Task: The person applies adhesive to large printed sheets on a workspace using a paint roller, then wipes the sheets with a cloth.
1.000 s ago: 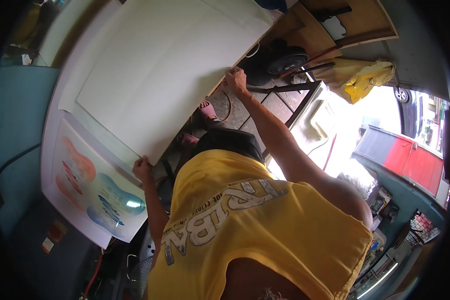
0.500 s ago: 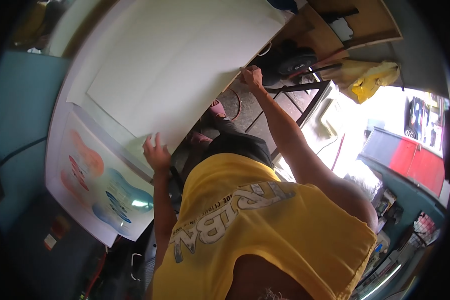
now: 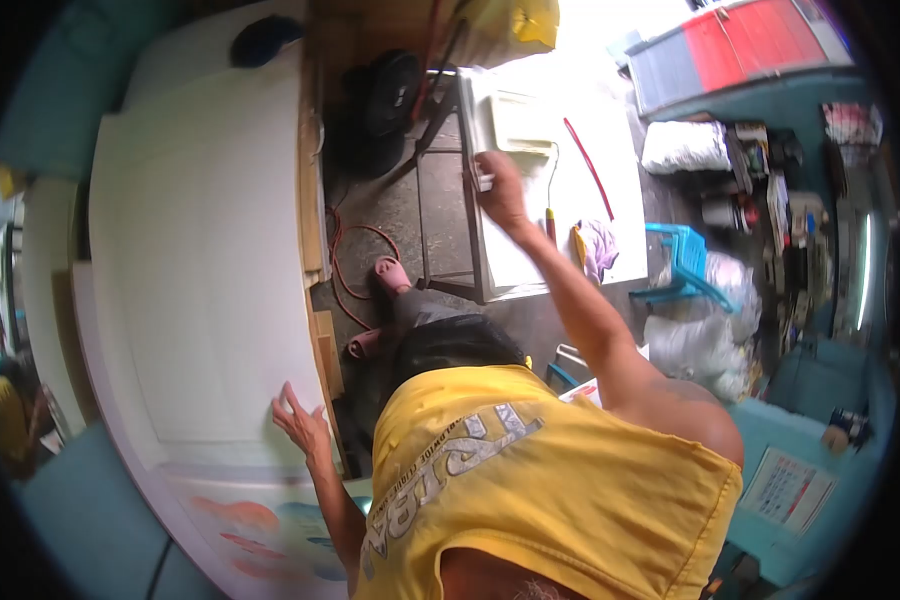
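Note:
My left hand (image 3: pixel 302 422) lies with spread fingers on the near corner of a large white sheet (image 3: pixel 200 240), which covers a board. Beyond it, coloured printed shapes (image 3: pixel 235 515) show along the board's end. My right hand (image 3: pixel 500 190) is closed at the left edge of a white-topped table (image 3: pixel 520 220); something small and whitish shows at its fingers, too unclear to name. A pale tray (image 3: pixel 522 122), a red strip (image 3: pixel 590 170), a thin tool with a yellow and red handle (image 3: pixel 550 224) and a purple cloth (image 3: pixel 598 250) are on that table.
A dark cap-like object (image 3: pixel 266 40) lies at the sheet's far end. A red hose (image 3: pixel 365 228) curls on the floor near my feet. To the right are a blue stool (image 3: pixel 684 266) and plastic bags (image 3: pixel 705 350). Black round weights (image 3: pixel 392 92) stand between board and table.
The view has swung to the right. My right hand has left the edge of the sheet-covered board and is now at the white-topped table. My left hand is still at the sheet's near corner.

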{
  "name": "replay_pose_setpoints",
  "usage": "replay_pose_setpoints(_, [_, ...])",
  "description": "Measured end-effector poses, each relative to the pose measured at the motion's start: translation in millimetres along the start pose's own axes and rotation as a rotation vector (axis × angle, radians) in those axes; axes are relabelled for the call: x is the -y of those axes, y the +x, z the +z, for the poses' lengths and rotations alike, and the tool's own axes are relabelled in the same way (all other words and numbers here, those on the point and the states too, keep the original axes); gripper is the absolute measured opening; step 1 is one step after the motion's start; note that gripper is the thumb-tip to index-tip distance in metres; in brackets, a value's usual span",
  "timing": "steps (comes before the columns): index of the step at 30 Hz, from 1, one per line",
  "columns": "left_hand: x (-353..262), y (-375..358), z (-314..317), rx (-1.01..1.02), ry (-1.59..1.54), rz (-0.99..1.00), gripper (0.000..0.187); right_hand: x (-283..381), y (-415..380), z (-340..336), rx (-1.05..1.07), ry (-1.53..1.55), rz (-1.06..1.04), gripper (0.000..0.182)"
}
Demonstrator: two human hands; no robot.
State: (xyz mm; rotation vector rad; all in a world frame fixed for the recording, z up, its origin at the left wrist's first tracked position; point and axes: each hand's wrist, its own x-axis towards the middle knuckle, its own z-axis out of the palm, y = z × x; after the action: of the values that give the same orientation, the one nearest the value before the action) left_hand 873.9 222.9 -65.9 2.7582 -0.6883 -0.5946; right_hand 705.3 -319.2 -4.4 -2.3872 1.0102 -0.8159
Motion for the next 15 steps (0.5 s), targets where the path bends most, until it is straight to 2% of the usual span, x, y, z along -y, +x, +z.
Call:
replay_pose_setpoints(1, [-3,1,-1,0.014,0.018,0.007,0.104,-57,-10,-30,-0.013,-0.165,0.178,0.027])
replay_pose_setpoints(2, [-7,2,-3,0.030,0.039,0.010,0.106,-114,-28,-60,-0.065,-0.007,0.446,0.032])
replay_pose_setpoints(3, [-10,1,-7,0.049,0.066,0.008,0.108,-160,-42,-89,-0.027,-0.351,0.561,0.038])
replay_pose_setpoints(4, [-12,1,-7,0.080,0.054,-0.002,0.111,-177,-55,-113,0.083,-0.639,0.571,0.048])
replay_pose_setpoints(5, [-14,1,-7,0.090,0.065,0.021,0.110,-187,-72,-127,0.171,-0.697,0.565,0.059])
replay_pose_setpoints(7, [-15,4,-6,0.103,0.085,0.059,0.110,-185,-90,-130,0.500,-0.612,0.761,0.072])
replay_pose_setpoints(9, [-13,10,-3,0.133,0.098,0.060,0.110,-173,-119,-110,0.495,-0.526,0.784,0.064])
replay_pose_setpoints(10, [-15,11,-1,0.128,0.120,0.046,0.112,-171,-134,-100,0.414,-0.426,0.722,0.056])
replay_pose_setpoints(12, [-17,9,-2,0.128,0.141,0.055,0.112,-175,-148,-84,0.296,-0.387,0.745,0.039])
replay_pose_setpoints(15, [-20,10,3,0.125,0.152,0.015,0.113,-174,-156,-79,0.164,-0.253,0.799,0.029])
